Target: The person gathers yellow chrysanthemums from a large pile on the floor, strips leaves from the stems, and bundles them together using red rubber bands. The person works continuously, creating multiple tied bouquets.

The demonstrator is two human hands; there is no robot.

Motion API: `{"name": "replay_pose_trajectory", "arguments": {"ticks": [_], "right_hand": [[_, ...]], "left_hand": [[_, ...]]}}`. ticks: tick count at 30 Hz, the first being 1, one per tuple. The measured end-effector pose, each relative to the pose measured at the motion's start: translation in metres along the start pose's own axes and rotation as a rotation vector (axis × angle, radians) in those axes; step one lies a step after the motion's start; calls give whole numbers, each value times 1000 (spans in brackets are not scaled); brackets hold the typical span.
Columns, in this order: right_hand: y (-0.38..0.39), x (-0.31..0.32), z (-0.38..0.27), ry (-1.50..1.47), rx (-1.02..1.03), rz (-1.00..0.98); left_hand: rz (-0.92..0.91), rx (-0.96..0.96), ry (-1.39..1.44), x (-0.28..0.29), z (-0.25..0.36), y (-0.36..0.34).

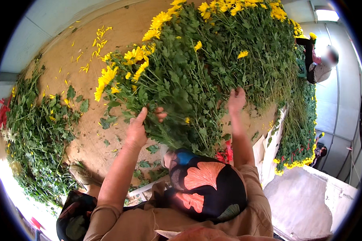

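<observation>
At nine o'clock, my left hand (136, 130) clasps flower stems (161, 129), likely gathering; right hand (236, 101), two o'clock: can't tell; next probably needs gentle drawing-in.

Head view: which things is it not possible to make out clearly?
Head view:
Left hand: green leaves cover part of its fingers, so exact grip is unclear.
Red object: patterned clothing hides its lower part.
Upper-right person: head is blurred.

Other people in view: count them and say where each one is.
2. One person is at upper right, beyond the heap of yellow flowers; a second person, partly hidden, is farther down the right side. Others may be hidden.
</observation>
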State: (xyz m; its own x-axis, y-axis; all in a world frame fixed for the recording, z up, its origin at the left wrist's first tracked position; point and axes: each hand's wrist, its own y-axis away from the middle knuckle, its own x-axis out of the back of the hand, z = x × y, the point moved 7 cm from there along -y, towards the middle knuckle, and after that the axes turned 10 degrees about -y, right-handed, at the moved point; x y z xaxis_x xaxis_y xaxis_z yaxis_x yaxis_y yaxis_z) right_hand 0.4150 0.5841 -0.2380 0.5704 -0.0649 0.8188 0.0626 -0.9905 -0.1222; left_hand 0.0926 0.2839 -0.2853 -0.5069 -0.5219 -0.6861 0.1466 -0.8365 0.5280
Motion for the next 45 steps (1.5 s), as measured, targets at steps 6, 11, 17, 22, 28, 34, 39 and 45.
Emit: {"name": "replay_pose_trajectory", "arguments": {"ticks": [6, 11, 17, 22, 28, 34, 39, 45], "right_hand": [[34, -80, -69, 176, 216, -408], [53, -120, -92, 262, 71, -545], [66, -97, -157, 426, 555, -276], [68, -140, -120, 547, 293, -510], [29, -89, -122, 10, 310, -358], [15, 7, -133, -274, 294, -513], [49, 3, -52, -382, -55, -617], [93, -22, -111, -33, 362, -386]], "left_hand": [[19, 32, 80, -4, -10, 1], [60, 3, 68, -1, 4, 4], [88, -28, 91, 10, 10, 5], [61, -11, 44, 5, 8, 6], [50, -48, 40, 10, 19, 15], [123, -64, 47, 15, 41, 26], [78, -73, 71, 8, 43, 23], [125, -17, 64, 19, 31, 24]]}}
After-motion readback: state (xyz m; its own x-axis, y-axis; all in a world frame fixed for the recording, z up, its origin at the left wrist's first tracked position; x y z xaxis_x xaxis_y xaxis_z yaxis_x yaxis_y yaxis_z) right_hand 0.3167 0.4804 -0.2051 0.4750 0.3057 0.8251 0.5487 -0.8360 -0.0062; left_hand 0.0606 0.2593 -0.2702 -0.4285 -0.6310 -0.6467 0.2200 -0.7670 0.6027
